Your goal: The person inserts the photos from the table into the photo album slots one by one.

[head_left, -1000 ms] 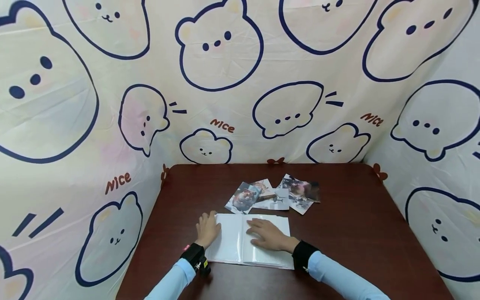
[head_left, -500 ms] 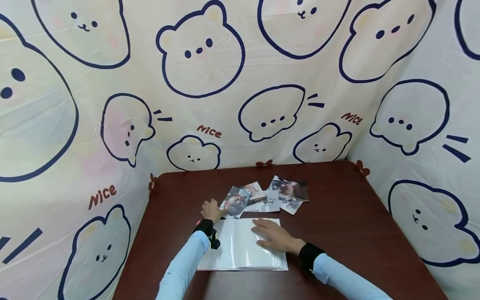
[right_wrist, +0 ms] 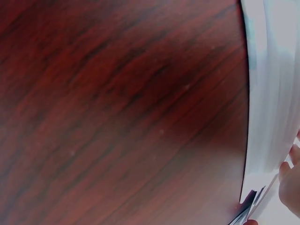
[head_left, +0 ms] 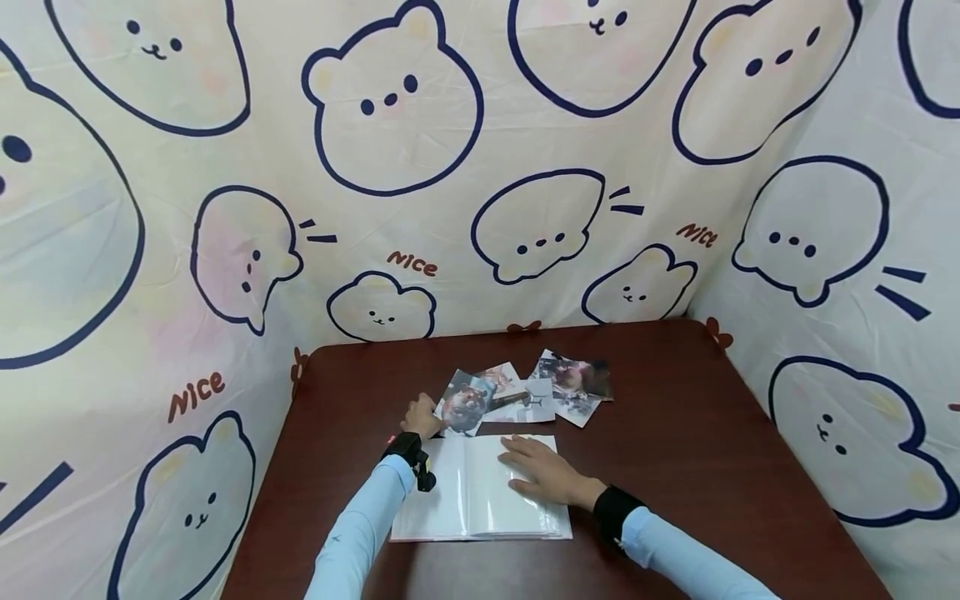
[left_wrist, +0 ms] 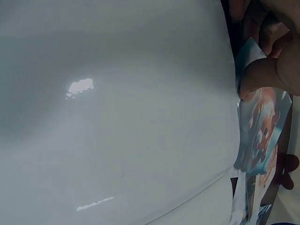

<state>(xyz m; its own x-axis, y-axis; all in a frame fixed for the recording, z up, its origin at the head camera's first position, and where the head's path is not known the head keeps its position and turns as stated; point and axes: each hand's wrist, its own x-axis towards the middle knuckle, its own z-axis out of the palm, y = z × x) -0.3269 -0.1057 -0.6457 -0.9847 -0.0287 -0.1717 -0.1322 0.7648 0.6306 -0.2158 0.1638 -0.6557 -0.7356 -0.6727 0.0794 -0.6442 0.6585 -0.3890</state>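
A person's left arm reaches forward over the left edge of an open album point(head_left: 438, 517) lying on a dark brown table point(head_left: 697, 467). Just past the album's far edge, the left hand point(head_left: 422, 417) pinches the near corner of a photo point(head_left: 467, 406); in the left wrist view the thumb lies on top of the print with the other fingers bent beside it. The right arm comes in from the lower right, and the right hand point(head_left: 546, 472) rests palm down on the right-hand page, fingers loose and spread toward the spine, gripping nothing.

More photos point(head_left: 534, 404) overlap to the right of the pinched one. The left wristband point(head_left: 406, 447) hides the album's far left corner. Behind the table hangs a pale cloth point(head_left: 450, 233) printed with bear outlines and the word "Nice".
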